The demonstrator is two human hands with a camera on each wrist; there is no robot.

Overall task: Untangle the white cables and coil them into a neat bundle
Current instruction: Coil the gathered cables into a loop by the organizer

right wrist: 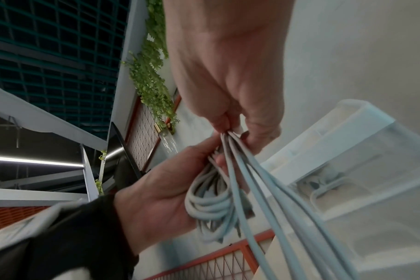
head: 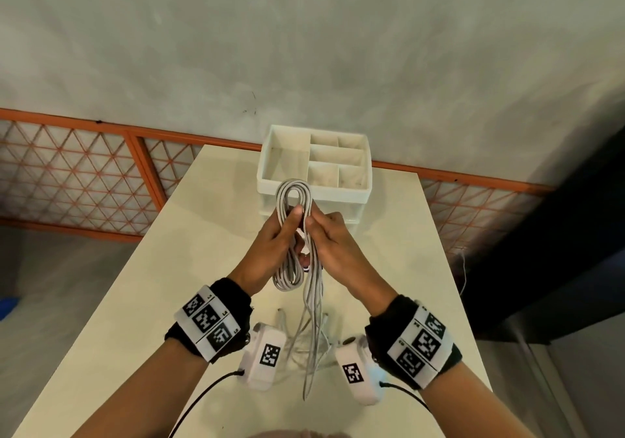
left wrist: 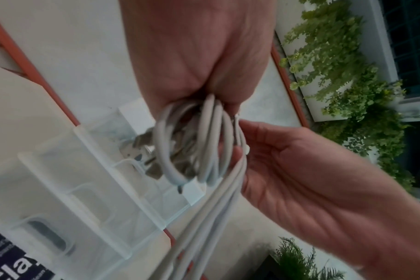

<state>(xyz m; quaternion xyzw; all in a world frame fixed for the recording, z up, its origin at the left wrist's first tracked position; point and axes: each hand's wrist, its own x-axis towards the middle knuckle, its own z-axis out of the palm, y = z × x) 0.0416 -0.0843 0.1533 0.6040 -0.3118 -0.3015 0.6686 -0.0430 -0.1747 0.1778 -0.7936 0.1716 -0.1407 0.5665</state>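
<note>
The white cables are partly wound into a long coil (head: pixel 293 194), held upright above the table (head: pixel 203 268). My left hand (head: pixel 282 234) grips the coil at its middle, thumb across the front. My right hand (head: pixel 323 234) pinches the loose strands (head: pixel 313 336) against the coil; these hang down to the table between my wrists. In the left wrist view the coil's loops (left wrist: pixel 204 140) bulge out below my left hand (left wrist: pixel 197 56), with the right hand (left wrist: pixel 300 180) beside them. In the right wrist view my right hand (right wrist: pixel 228 75) pinches the strands (right wrist: pixel 276 208) next to the coil (right wrist: pixel 209 204).
A white organizer box (head: pixel 338 197) with several compartments stands at the far end of the table, just behind the coil. An orange-framed mesh fence (head: pixel 84 167) runs behind the table. The table's edges lie close on both sides.
</note>
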